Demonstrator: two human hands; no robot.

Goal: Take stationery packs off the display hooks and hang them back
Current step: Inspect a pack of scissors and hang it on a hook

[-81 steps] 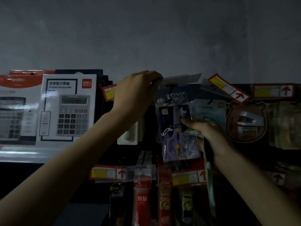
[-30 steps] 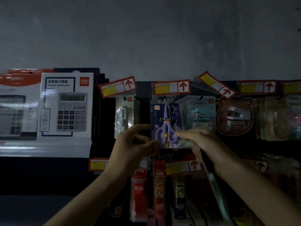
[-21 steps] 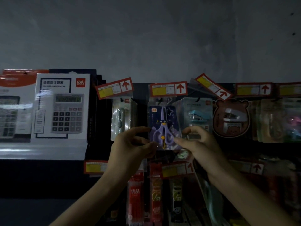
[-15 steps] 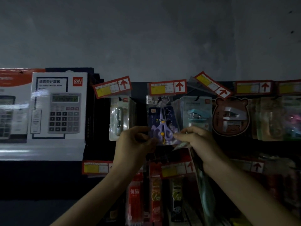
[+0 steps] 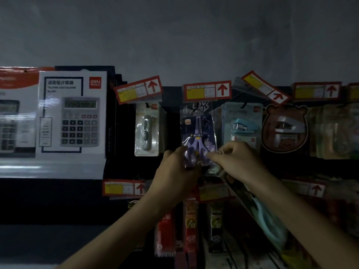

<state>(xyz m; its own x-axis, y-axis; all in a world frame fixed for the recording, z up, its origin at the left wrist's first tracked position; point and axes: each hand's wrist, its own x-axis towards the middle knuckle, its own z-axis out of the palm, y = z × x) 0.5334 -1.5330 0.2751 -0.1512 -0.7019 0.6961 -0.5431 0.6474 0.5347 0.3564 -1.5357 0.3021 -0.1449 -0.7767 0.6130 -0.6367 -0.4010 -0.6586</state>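
A purple scissors pack (image 5: 198, 131) hangs from the hook under the middle red price tag (image 5: 206, 91). My left hand (image 5: 174, 171) grips the pack's lower left edge with curled fingers. My right hand (image 5: 237, 160) is at its lower right corner, thumb and forefinger pinched against the plastic. The same hand holds a long pack of light-blue scissors (image 5: 266, 212), which slants down to the lower right. The hook itself is hidden behind the tag.
Boxed calculators (image 5: 71, 117) stand on a shelf at the left. Neighbouring hooks carry a grey clip pack (image 5: 146, 131), a blue stapler pack (image 5: 242, 127) and a bear-shaped stapler pack (image 5: 284, 129). Red and black pen packs (image 5: 191, 226) hang in the row below.
My left hand came down from the hook's top to the pack's lower left edge. The purple pack now hangs straight under the tag. My right hand stayed at its lower right corner.
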